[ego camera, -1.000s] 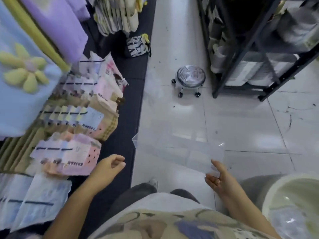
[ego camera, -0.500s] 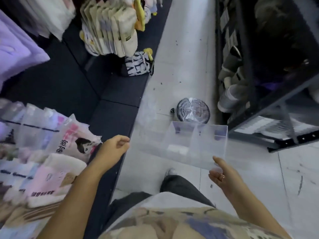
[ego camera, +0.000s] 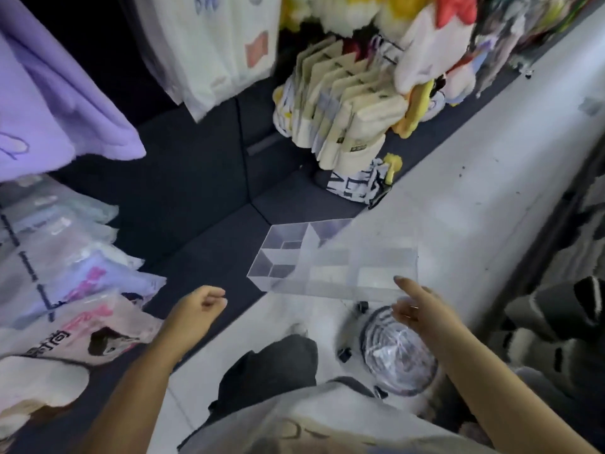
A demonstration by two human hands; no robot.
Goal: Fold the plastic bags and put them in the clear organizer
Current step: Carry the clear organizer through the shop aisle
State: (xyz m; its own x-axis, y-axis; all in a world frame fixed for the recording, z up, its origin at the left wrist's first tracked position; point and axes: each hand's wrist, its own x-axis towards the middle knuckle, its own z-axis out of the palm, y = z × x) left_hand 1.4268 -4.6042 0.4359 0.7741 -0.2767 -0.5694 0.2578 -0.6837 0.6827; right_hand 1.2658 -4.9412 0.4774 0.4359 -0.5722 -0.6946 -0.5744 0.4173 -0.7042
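Observation:
A clear organizer [ego camera: 330, 263] with several compartments hangs in the air in front of me, above the white floor and the edge of the dark platform. My right hand [ego camera: 415, 309] grips its near right corner, thumb on top and fingers underneath. My left hand [ego camera: 199, 306] is apart from it, to the left and lower, with its fingers curled and holding nothing. Packaged goods in plastic bags [ego camera: 82, 276] lie stacked at the left.
A small wheeled stool [ego camera: 396, 355] covered in plastic stands on the floor under my right forearm. Cream packaged items [ego camera: 343, 119] and plush toys [ego camera: 435, 44] hang ahead. A purple blanket [ego camera: 49, 103] hangs at upper left. Dark shelving [ego camera: 556, 306] runs along the right.
My view has swung up and to the left. The organizer has tilted so that its open compartments face me, still in my right hand. My left hand stays curled.

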